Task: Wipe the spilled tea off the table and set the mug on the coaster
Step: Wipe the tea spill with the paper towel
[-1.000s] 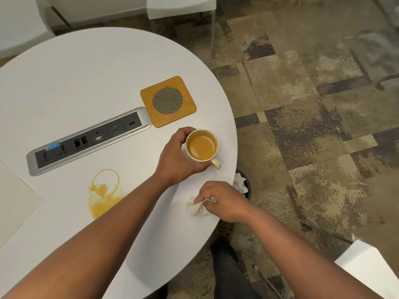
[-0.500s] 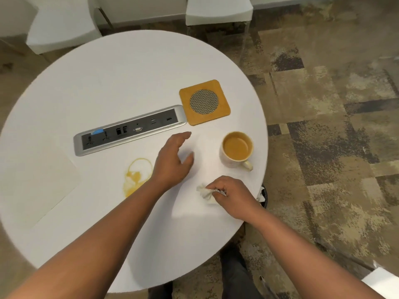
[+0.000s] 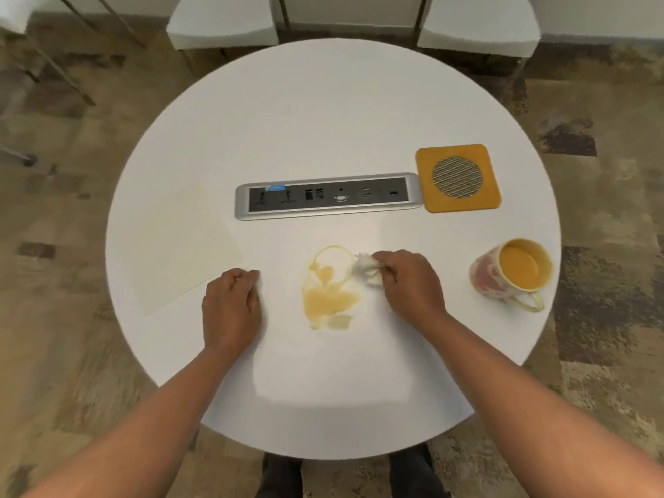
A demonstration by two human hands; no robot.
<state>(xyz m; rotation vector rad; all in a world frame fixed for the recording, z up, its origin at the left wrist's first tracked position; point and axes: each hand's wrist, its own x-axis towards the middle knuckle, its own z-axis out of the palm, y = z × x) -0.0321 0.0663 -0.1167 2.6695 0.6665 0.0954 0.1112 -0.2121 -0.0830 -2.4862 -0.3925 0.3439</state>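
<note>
In the head view, a crumpled white tissue [image 3: 367, 269] was pinched in the curled fingers of the right hand [image 3: 409, 282], and its free end was seen touching the upper right edge of the spilled tea [image 3: 328, 291] on the round white table [image 3: 323, 113]. The puddle lay just to the left of this hand and between the two hands, and its long axis ran from the far ring-shaped mark toward the person, where the widest wet patch was found. The right hand was therefore judged to be the nearer one for the wipe, and a stroke leftward and toward the body was expected to cover the puddle. The left hand [image 3: 231, 303] was rested on the table left of the spill, apart from it, with the fingers loosely curled and nothing held in them. The mug [image 3: 512, 269], filled with tea, stood near the right edge of the table, well to the right of the right hand, with its handle turned toward the person. The orange coaster [image 3: 458, 177] lay farther away, beside the right end of the power socket strip [image 3: 325, 195], and nothing was placed on it. The mug step was judged as not yet done.
</note>
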